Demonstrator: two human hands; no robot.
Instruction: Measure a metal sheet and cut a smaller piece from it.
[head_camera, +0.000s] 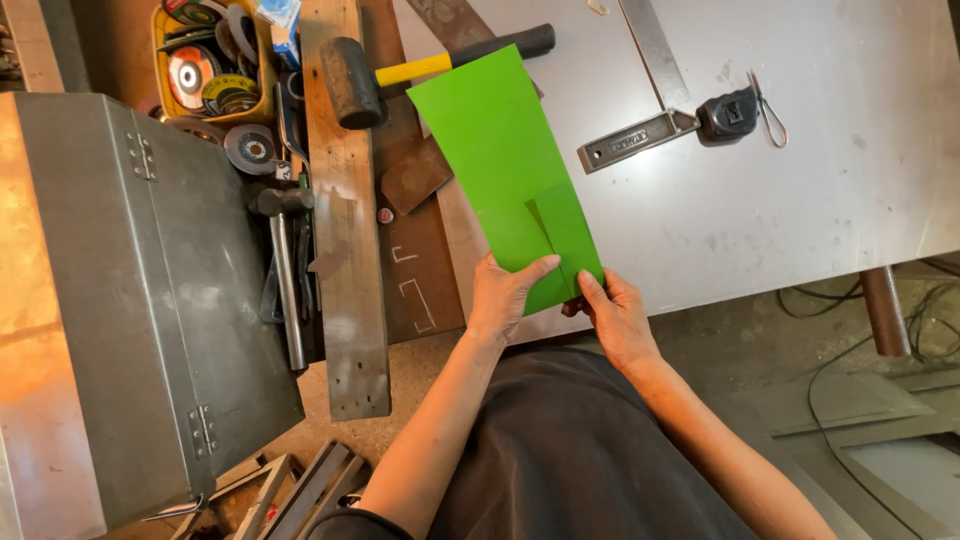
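green sheet (500, 160) held at the tabletop (800, 180) edge
our left hand (505, 295) and right hand (615, 315) pinch its near end, apparently folded there; a mallet (365, 78) lies just beyond it.

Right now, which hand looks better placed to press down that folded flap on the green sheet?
Probably the right hand: its fingers sit on the flap at the near corner of the green sheet. The left hand pins the sheet's near edge beside it.

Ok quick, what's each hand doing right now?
Left hand: closed on the near edge of the green sheet.
Right hand: gripping the same sheet at its near corner.
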